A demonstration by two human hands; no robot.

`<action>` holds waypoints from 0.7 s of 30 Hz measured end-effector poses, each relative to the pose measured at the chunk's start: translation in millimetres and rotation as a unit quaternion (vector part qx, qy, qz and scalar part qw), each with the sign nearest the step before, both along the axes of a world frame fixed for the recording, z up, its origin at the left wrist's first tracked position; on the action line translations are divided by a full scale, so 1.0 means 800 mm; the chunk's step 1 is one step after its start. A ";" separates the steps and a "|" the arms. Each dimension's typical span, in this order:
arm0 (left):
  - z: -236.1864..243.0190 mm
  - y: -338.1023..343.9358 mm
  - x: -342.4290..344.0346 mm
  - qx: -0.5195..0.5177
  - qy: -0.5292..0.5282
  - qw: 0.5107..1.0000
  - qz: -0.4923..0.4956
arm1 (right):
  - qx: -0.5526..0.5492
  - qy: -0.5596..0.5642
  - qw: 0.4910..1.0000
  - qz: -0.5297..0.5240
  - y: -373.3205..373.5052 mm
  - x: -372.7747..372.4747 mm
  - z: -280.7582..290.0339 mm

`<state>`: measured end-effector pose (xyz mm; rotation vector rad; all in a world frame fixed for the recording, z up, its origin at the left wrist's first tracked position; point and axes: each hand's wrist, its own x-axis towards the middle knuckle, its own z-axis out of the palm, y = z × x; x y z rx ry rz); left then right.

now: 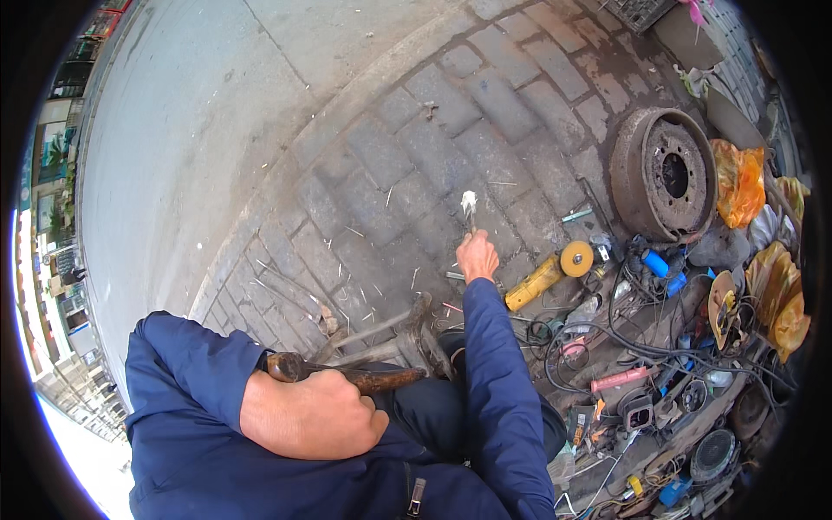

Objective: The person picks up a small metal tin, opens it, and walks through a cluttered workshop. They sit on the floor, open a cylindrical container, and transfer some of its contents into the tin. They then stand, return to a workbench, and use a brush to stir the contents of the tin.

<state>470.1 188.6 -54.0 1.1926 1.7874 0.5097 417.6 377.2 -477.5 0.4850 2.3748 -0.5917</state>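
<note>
My right hand [477,257] reaches out over the paving and is closed round a short, thin tool [469,208] whose far tip is white and lumpy; I cannot tell its exact kind. Close to my lap, my left hand [316,414] makes a fist. A worn brown wooden bar [390,380] runs along the far side of that fist and touches it. Whatever the curled fingers hold is hidden. Beyond my knees stands a weathered wooden frame [412,334]. To the right of my right hand lies a yellow angle grinder [533,284] with a round disc.
A rusty wheel rim [672,173] stands at the right, near orange plastic bags [739,182]. Black cables [646,347], a pink-handled tool [620,378], a round speaker-like part [714,455] and several loose parts crowd the right side. Grey road [208,113] borders the paving.
</note>
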 end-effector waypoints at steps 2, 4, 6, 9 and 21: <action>-0.003 0.000 -0.002 -0.001 0.041 0.999 0.028 | -0.040 0.043 0.998 -0.007 0.014 0.002 -0.009; -0.002 0.001 -0.004 -0.008 0.040 0.999 0.009 | -0.041 0.066 0.997 -0.001 0.027 -0.008 0.004; 0.001 0.003 -0.008 -0.006 0.043 0.999 0.007 | -0.044 0.101 0.994 -0.001 0.039 -0.028 0.035; 0.002 0.004 -0.015 0.012 0.001 1.000 0.010 | -0.041 0.162 0.986 0.003 0.056 -0.067 0.112; 0.030 -0.038 0.057 -0.047 0.182 0.813 0.551 | -0.221 0.545 0.805 -0.082 0.100 -0.183 0.368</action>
